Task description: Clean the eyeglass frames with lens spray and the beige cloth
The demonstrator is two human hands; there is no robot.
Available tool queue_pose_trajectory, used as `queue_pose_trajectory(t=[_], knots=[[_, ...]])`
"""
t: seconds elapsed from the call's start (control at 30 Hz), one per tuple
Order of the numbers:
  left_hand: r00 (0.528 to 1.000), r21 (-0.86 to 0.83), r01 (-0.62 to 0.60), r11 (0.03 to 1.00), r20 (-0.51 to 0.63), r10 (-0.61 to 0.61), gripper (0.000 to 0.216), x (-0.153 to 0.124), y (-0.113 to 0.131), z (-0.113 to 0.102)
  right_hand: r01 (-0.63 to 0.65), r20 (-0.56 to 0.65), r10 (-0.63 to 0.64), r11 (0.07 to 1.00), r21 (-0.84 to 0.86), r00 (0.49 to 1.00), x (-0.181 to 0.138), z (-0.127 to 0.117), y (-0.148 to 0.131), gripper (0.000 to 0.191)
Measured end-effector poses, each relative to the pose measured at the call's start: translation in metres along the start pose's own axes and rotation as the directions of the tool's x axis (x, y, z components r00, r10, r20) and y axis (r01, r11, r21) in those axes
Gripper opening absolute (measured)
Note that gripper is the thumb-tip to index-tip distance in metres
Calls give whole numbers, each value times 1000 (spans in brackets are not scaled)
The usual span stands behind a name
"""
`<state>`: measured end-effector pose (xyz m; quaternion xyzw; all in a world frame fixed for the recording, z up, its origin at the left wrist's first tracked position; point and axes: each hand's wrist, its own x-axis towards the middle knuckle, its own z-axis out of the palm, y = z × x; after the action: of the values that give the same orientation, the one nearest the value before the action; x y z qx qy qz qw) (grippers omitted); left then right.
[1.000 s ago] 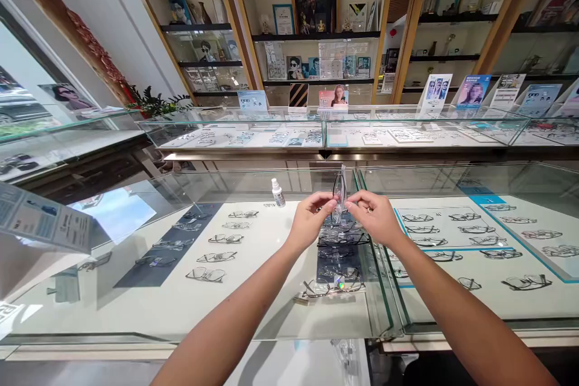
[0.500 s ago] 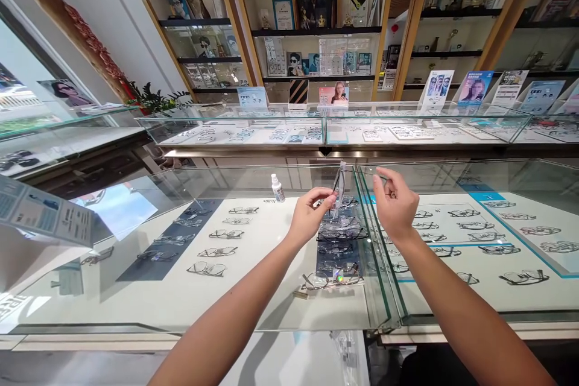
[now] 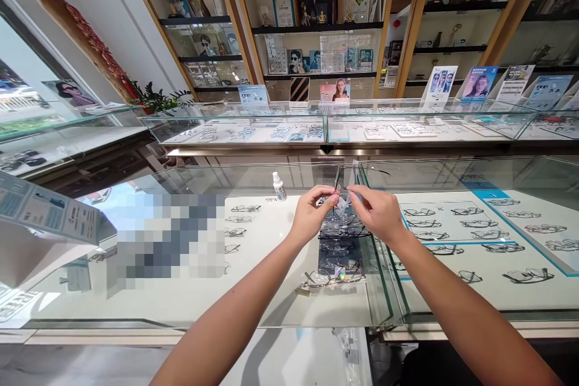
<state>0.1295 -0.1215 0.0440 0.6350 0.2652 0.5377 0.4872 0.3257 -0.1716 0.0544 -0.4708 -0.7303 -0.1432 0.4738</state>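
Observation:
My left hand [image 3: 312,211] is closed, thumb and fingers pinching a pair of eyeglasses [image 3: 338,178] held up over the glass counter. A thin dark temple stands upright above those fingertips. Close beside it, my right hand [image 3: 377,214] is also closed, its fingertips pinched at the same eyeglasses. Clear, crinkled plastic [image 3: 342,205] shows between the hands; whether it is still fixed to the frame I cannot tell. Below, several eyeglasses lie in a column on a dark blue strip [image 3: 332,256], partly hidden by my hands. A gold-rimmed pair [image 3: 319,278] is nearest me.
A white bottle [image 3: 279,188] stands on the counter left of my hands. Glass edges [image 3: 384,277] meet just to the right. More eyeglasses [image 3: 468,211] fill the right-hand case. A leaning sign [image 3: 49,208] is at far left, and another display case [image 3: 235,132] runs behind.
My right hand has moved left, from apart on the right to right beside my left hand, and now pinches at the eyeglasses. My left hand has stayed nearly in place.

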Motion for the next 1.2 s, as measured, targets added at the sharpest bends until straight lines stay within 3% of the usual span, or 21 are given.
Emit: queue_pose_trajectory(t=[0.27,0.47,0.53,0.63,0.73,1.03,1.2], knots=[[983,-122,26,992,-180,-48,37,5,2,-4,-273,126,273,962,-19,954,2,-1,6,38],[973,-146,14,989,-227,-48,36,6,3,-5,-337,276,360,933,-128,891,5,-4,1,52],[979,-125,6,992,-203,-32,35,6,2,-5,-342,288,369,929,-143,884,5,-5,-1,52],[988,-50,-38,998,-153,30,31,4,0,-3,-334,264,333,942,-43,905,4,-6,-8,36],[992,-5,-72,997,-108,71,28,0,0,0,-286,307,249,955,80,919,1,-5,-17,44],[1000,-20,11,1000,24,-11,32,-4,11,4,-266,396,168,941,209,903,1,-3,-24,41],[995,48,-45,998,93,40,33,-3,11,2,-289,420,180,934,212,890,2,-4,-21,33]])
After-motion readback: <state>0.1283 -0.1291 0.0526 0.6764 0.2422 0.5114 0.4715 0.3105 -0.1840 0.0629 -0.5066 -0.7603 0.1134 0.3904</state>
